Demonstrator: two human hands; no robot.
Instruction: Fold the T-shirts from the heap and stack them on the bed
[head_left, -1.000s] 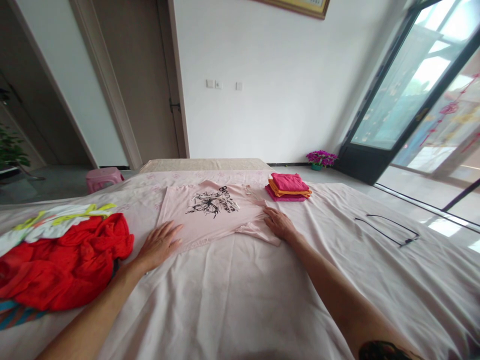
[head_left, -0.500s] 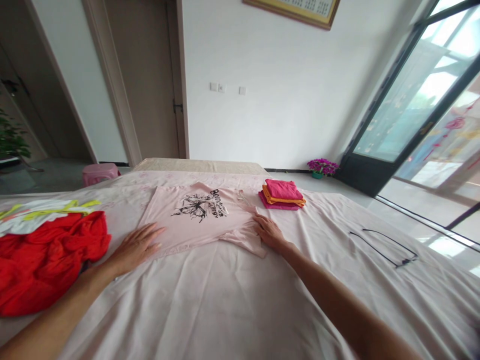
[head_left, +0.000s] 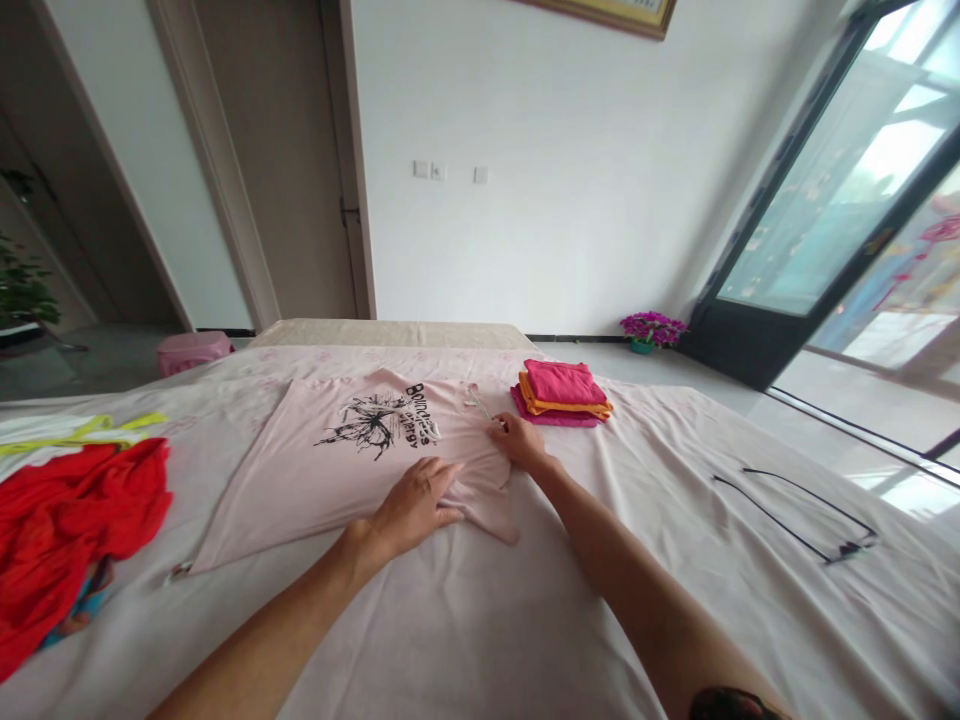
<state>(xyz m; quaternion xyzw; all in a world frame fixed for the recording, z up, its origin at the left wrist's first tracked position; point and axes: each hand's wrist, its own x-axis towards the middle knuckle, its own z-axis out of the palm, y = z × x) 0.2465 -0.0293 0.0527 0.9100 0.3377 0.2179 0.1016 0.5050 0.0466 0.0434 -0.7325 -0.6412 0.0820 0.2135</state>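
Note:
A pale pink T-shirt with a black splash print and lettering lies spread on the bed, its neckline toward the right. My right hand has its fingertips pinched on the shirt's fabric by the neck and shoulder. Over the near edge of the shirt, close to the near sleeve, is my left hand, thumb and fingers apart. Whether its fingertips touch the cloth I cannot tell. Just beyond my right hand sits a folded stack of pink and orange clothes.
A heap of red clothing lies at the left, with white and yellow cloth behind it. Eyeglasses rest on the sheet at the right. Beyond the bed are a pink stool and purple flowers.
My left hand has moved right, from the hem end toward the near sleeve. My right hand has shifted to the neck and closed its fingers. The shirt's hem corner now reaches nearer to me.

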